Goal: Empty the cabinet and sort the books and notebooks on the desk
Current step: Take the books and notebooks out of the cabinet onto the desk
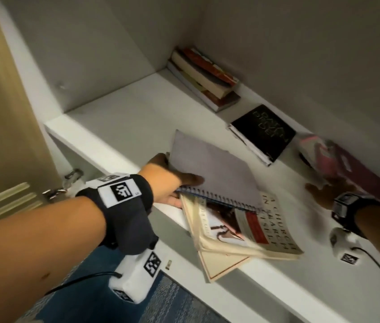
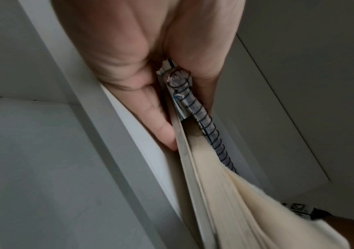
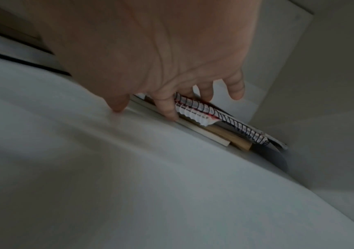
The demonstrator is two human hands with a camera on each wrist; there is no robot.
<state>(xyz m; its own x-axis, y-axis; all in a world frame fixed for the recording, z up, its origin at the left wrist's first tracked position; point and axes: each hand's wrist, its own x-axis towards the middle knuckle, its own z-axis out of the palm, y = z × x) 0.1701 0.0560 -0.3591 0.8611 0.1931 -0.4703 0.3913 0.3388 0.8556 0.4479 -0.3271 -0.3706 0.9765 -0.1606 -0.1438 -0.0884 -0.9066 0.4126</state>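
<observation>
My left hand [image 1: 172, 183] grips a stack at the shelf's front edge. A grey spiral notebook [image 1: 214, 171] lies on top, over paperback books [image 1: 242, 231] that jut past the edge. In the left wrist view the left hand [image 2: 180, 101] pinches the spiral notebook [image 2: 205, 121] and the cream pages [image 2: 246, 202] between thumb and fingers. Farther right, my right hand [image 1: 324, 192] reaches a blurred pile of pink and maroon notebooks [image 1: 338, 159]. In the right wrist view the right hand [image 3: 182, 101] has spread fingers touching the spiral notebooks [image 3: 225, 121], with the thumb on the shelf.
A black book [image 1: 263, 131] lies flat mid-shelf. Several stacked books [image 1: 203, 78] sit in the back corner. The white shelf [image 1: 119, 127] is bare on its left part. The open cabinet door [image 1: 2, 113] stands at the left, with blue carpet [image 1: 172, 304] below.
</observation>
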